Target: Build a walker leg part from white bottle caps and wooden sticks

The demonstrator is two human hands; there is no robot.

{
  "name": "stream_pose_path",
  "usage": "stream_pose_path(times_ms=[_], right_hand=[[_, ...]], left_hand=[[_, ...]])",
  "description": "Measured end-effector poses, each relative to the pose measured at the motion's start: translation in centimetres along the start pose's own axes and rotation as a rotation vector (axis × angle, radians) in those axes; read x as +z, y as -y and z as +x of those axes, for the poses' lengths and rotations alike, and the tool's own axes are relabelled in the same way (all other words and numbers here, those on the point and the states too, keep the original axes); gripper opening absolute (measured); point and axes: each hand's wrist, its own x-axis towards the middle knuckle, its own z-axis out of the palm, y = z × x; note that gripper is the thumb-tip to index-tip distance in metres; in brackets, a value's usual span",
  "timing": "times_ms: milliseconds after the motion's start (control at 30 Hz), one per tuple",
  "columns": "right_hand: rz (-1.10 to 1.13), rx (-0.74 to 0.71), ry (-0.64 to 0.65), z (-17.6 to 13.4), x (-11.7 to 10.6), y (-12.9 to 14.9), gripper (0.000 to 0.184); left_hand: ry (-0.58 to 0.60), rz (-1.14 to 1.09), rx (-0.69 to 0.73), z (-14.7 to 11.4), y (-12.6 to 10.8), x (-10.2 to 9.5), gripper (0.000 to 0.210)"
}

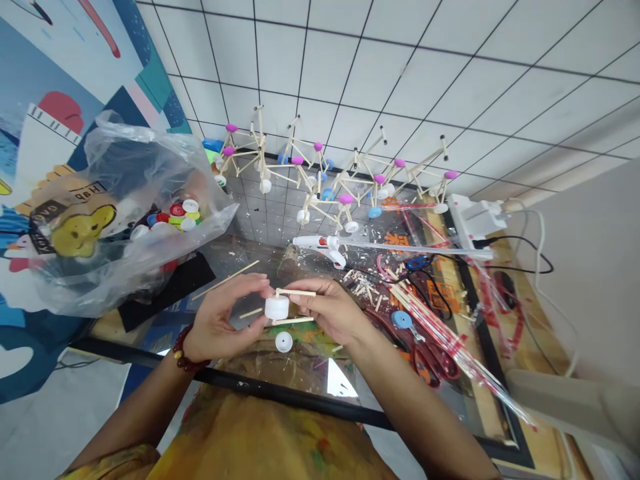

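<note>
In front of my body, a white bottle-cap wheel (277, 307) sits between two thin wooden sticks (296, 292). My left hand (220, 317) reaches it from the left, with thumb and fingertips at opposite ends by the stick joints. From the right, my right hand (333, 308) grips the upper stick between thumb and fingers; some of those fingers are hidden. A single white bottle cap (284, 342) lies on the glass tabletop just below the held piece. Loose sticks (225, 280) lie beyond my left hand.
Several stick-and-cap models (320, 180) stand along the tiled wall. A white glue gun (320, 247) lies before them. Right are stick scraps (365, 287), wrapped sticks (440, 330), red-handled scissors (433, 360) and a power strip (473, 220). Left is a plastic bag (125, 267) with coloured caps.
</note>
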Motion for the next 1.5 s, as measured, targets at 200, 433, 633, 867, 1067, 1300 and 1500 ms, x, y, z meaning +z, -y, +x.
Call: stream_pose_path(times_ms=[200,433,633,867,1067,1300,1500], right_hand=[[-0.012,-0.020,0.008,-1.2,-1.4,1.0,0.027],[-0.414,-0.203,-0.255,-4.8,-7.4,1.5,0.048],[-0.729,-0.428,-0.172,-3.5,-3.6,0.3,0.041],[-0.349,-0.375,0.104,-0.4,1.2,-0.8,0.050],[-0.308,-0.439,-0.247,-1.9,-3.2,0.1,0.020],[-1.072,-0.379,-0.550,-6.3,-10.6,1.8,0.025],[-1.028,-0.435,-0.339,-7.8,-8.4,3.1,0.029]], left_hand=[[-0.045,-0.010,-0.029,0.0,0.4,-0.1,0.058],[-0.218,0.024,-0.149,-0.3,1.6,-1.7,0.060],[-0.216,-0.199,-0.140,0.7,0.5,-0.7,0.061],[-0.177,-0.329,-0.142,1.0,-0.5,0.2,0.066],[-0.295,-0.243,-0.176,0.9,0.3,-0.7,0.062],[-0.245,0.471,-0.041,1.0,2.1,-2.5,0.067],[-0.059,0.419,-0.034,3.1,2.4,-1.3,0.060]])
